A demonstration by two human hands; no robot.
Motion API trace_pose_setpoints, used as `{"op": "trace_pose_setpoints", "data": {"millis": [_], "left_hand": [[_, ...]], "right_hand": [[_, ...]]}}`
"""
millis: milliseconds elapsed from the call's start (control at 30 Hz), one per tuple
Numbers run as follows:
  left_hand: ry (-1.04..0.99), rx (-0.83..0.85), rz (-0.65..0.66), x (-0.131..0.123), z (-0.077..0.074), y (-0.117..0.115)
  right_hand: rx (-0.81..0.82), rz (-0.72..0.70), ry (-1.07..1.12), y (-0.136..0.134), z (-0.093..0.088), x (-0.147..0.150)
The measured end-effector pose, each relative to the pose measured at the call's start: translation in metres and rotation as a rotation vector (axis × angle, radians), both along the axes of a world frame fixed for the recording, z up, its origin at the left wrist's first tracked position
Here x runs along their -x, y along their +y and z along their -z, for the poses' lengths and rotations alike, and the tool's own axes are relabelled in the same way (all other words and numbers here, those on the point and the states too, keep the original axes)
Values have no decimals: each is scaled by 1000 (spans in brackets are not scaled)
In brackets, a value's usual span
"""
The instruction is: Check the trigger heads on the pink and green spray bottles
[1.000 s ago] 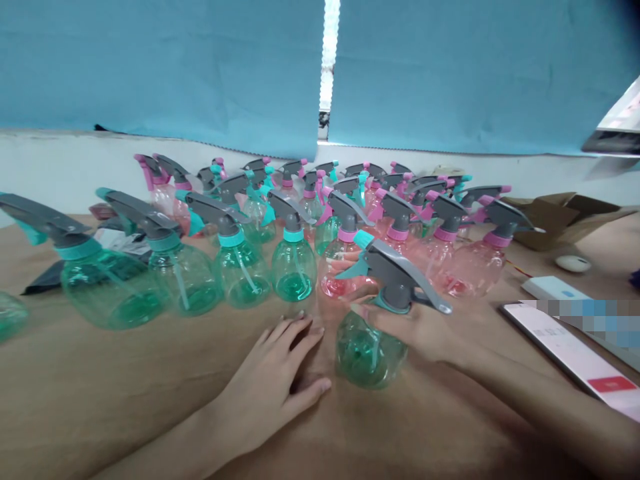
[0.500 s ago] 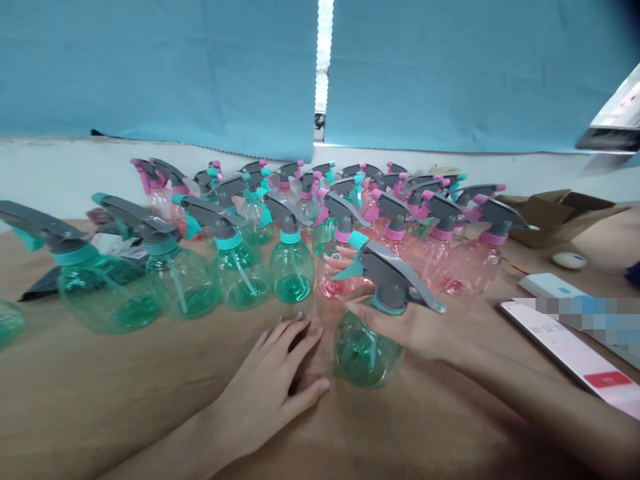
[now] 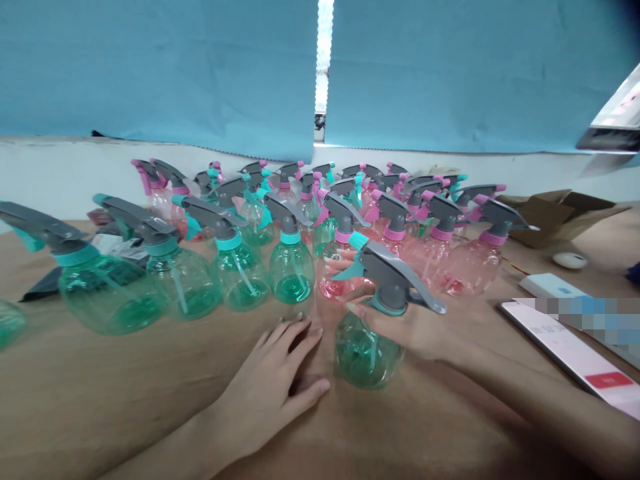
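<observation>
My right hand [image 3: 419, 331] is wrapped round the neck of a green spray bottle [image 3: 370, 357] that stands upright, its grey head and turquoise nozzle pointing left. The thumb lies across the front, and part of the fingers shows behind the bottle. To the left, my left hand [image 3: 273, 373] rests on the wooden table [image 3: 150, 400], fingers loosely spread and holding nothing. Beyond it stand a green spray bottle [image 3: 293, 270] with a turquoise collar and a pink spray bottle [image 3: 330, 277], partly hidden by my right fingers.
Several green and pink spray bottles fill the back, including a large green one [image 3: 110, 293] at left. A phone [image 3: 565, 347], a white box [image 3: 550, 288], a computer mouse [image 3: 569, 260] and an open cardboard box [image 3: 555, 220] lie at right. A blue curtain [image 3: 160, 73] hangs behind.
</observation>
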State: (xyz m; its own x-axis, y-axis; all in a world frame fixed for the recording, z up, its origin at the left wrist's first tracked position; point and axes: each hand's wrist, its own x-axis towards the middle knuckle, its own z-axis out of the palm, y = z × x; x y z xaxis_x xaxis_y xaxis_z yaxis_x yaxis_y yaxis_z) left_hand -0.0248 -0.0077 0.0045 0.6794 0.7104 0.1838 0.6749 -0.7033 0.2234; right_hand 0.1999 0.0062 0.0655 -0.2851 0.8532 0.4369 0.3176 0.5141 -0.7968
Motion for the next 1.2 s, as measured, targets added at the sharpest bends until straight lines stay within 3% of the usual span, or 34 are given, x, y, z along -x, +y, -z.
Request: {"op": "trace_pose_setpoints", "data": {"millis": [567, 800, 1200], "left_hand": [[12, 2, -5, -1, -1, -1], [6, 1, -2, 0, 1, 0], [-2, 5, -3, 0, 1, 0]], "right_hand": [[14, -52, -19, -1, -1, 1], [-5, -21, -123, 0, -1, -1], [39, -6, -74, -3, -5, 1]]}}
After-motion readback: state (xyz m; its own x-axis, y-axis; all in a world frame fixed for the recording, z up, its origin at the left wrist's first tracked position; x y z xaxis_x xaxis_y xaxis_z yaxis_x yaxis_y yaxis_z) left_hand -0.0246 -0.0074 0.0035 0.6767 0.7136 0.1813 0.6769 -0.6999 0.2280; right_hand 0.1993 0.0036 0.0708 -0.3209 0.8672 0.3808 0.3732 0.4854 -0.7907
